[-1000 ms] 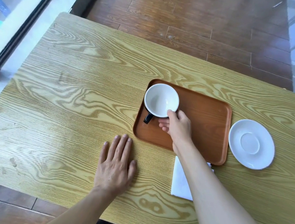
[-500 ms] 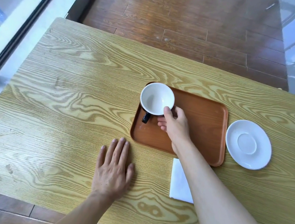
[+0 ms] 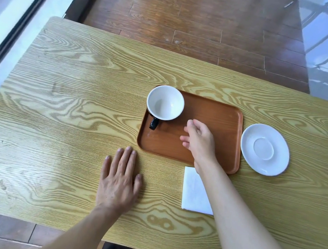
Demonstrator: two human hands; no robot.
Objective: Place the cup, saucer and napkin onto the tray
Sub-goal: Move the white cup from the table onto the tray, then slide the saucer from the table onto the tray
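A cup [image 3: 165,102], white inside with a dark outside and handle, stands upright in the far left corner of the brown tray [image 3: 217,118]. My right hand [image 3: 199,140] hovers over the tray's middle, just right of the cup, fingers loosely apart and holding nothing. The white saucer [image 3: 265,149] lies on the table right of the tray. A folded white napkin [image 3: 194,192] lies on the table near the tray's front edge, partly under my right forearm. My left hand [image 3: 120,181] rests flat on the table, left of the napkin.
The wooden table [image 3: 69,96] stretches wide to the left of the tray. Its far edge borders a dark wooden floor [image 3: 192,20]; a window frame [image 3: 15,29] runs along the left side.
My right hand has let go of the cup and drawn back to the right; the cup stays in the tray's corner. The left hand has not moved.
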